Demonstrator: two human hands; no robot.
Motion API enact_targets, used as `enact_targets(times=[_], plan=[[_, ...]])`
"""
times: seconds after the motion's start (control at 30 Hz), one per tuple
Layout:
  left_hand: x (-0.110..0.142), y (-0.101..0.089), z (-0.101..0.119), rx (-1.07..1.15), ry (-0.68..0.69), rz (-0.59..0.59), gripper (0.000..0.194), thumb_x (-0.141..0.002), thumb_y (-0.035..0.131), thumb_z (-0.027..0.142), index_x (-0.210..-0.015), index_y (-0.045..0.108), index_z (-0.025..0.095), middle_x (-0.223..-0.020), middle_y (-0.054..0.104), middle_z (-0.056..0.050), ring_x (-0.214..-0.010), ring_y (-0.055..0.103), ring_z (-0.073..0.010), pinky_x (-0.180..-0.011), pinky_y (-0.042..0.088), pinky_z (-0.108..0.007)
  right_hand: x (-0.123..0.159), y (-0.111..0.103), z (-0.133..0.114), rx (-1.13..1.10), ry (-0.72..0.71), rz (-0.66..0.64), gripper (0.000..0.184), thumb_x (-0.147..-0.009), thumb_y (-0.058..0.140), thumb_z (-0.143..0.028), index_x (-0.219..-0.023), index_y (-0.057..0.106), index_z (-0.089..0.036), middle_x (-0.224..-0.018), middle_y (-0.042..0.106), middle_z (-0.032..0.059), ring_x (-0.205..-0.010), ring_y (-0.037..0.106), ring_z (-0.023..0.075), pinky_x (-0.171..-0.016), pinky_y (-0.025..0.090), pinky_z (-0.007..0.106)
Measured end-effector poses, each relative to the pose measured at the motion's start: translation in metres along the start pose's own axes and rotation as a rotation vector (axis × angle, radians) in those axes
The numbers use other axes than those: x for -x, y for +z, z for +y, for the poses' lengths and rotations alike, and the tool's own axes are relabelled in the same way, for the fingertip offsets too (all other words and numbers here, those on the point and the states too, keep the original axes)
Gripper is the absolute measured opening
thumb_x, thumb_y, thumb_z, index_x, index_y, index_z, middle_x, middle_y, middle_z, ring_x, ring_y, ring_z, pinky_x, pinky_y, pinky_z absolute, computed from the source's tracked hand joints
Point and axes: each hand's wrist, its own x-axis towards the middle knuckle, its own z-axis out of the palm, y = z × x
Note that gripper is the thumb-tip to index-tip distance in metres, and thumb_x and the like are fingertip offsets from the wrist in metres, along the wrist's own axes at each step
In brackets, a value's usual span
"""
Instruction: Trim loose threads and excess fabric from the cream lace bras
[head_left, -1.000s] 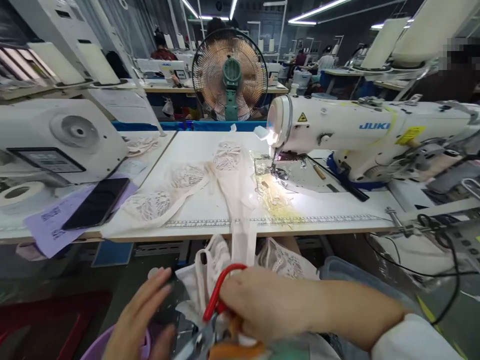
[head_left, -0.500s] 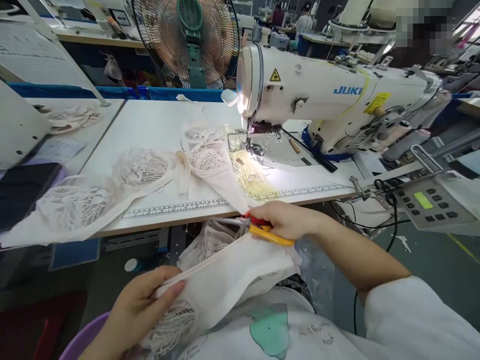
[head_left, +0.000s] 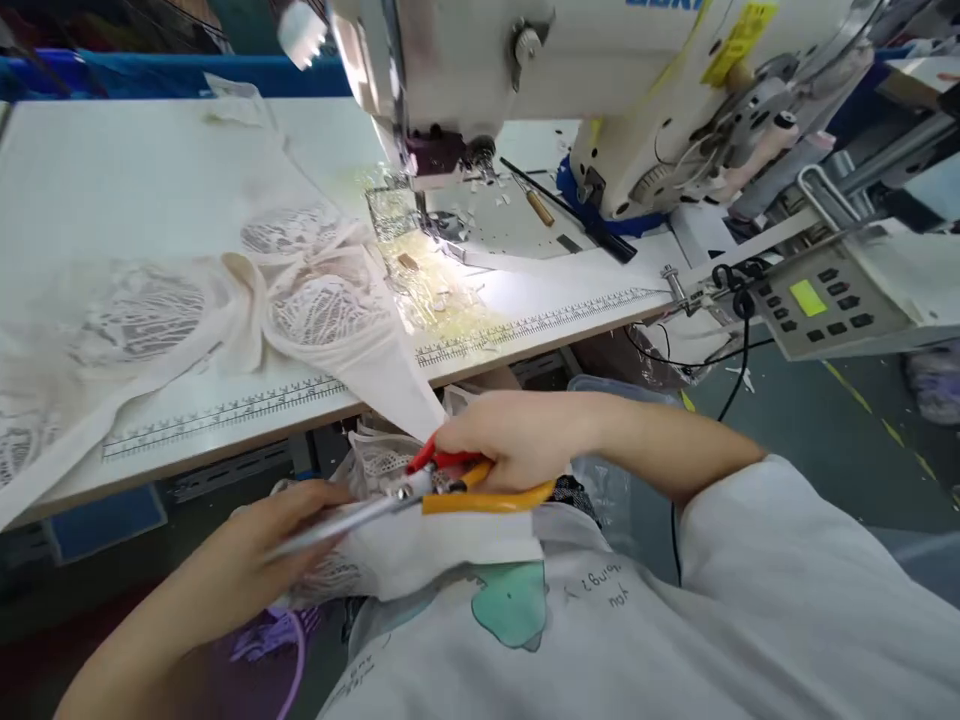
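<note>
In my right hand (head_left: 517, 435) are scissors (head_left: 487, 500) with red and orange handles. Their blades point left, passing in front of my left hand (head_left: 255, 550). My left hand is closed on an off-white lace bra (head_left: 472, 537) in my lap, whose lace shows below the fingers. Another lace bra (head_left: 326, 310) lies on the table, and its tapered wing hangs over the edge down to the scissors handles. Whether my right fingers also touch that wing cannot be seen. A further lace bra (head_left: 142, 315) rests on the table at left.
A white sewing machine (head_left: 465, 70) stands on the table (head_left: 135, 170), with its needle area lit. A printed ruler (head_left: 555, 322) runs along the front edge. A wooden-handled tool (head_left: 538, 207) lies under the arm. The control panel (head_left: 832, 300) juts out at right.
The view has tilted down and closer. The scissors have moved left and down toward my left hand, away from the table edge. The bra in my lap is less stretched out.
</note>
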Motion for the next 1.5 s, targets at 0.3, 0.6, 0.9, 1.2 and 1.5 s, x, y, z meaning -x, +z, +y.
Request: enact_targets(times=[0.3,0.6,0.9,1.2,1.5], plan=[[0.009,0.07,0.003,-0.023,0.084,-0.185,0.02,-0.057,0.076,0.035,-0.071,0.068,0.022,-0.071,0.069,-0.003,-0.07,0.063,-0.0214,-0.063,0.053,-0.026,-0.008,-0.01,0.026,-0.017,0.024,0.058,0.021,-0.076,0.053,-0.02,-0.065,0.036,-0.018,-0.063,0.042,-0.0033,-0.057,0.036,0.0093,-0.053,0.025,0.024],[0.0,0.073,0.015,0.257,-0.162,-0.339,0.023,-0.055,0.081,0.031,-0.059,0.062,0.018,-0.065,0.061,0.0,-0.06,0.053,-0.0119,-0.051,0.045,-0.018,-0.005,-0.022,0.03,-0.013,-0.004,0.142,0.025,-0.075,0.056,-0.02,-0.062,0.034,-0.019,-0.062,0.041,-0.0036,-0.056,0.033,0.0089,-0.052,0.025,0.025],[-0.002,0.069,0.015,0.301,-0.261,-0.307,0.027,-0.048,0.085,0.032,-0.061,0.065,0.019,-0.059,0.06,0.002,-0.054,0.053,-0.0093,-0.049,0.045,-0.016,-0.01,-0.024,0.027,-0.062,-0.024,0.136,0.022,-0.069,0.06,-0.015,-0.061,0.04,-0.018,-0.059,0.044,-0.0045,-0.055,0.035,0.0089,-0.05,0.026,0.025],[0.001,0.071,0.016,0.286,-0.267,-0.244,0.03,-0.045,0.086,0.034,-0.059,0.066,0.017,-0.059,0.063,0.001,-0.057,0.056,-0.0101,-0.054,0.047,-0.017,-0.011,-0.023,0.024,-0.008,-0.015,0.118,0.029,-0.068,0.063,-0.015,-0.06,0.036,-0.019,-0.058,0.043,-0.0045,-0.052,0.035,0.0087,-0.048,0.025,0.025],[0.013,0.079,0.015,0.059,-0.04,-0.168,0.029,-0.06,0.078,0.037,-0.083,0.071,0.02,-0.077,0.071,-0.003,-0.082,0.063,-0.0221,-0.071,0.05,-0.026,-0.012,-0.017,0.02,0.019,-0.03,0.146,0.026,-0.075,0.055,-0.018,-0.062,0.032,-0.019,-0.06,0.041,-0.0038,-0.053,0.034,0.0086,-0.051,0.027,0.024]])
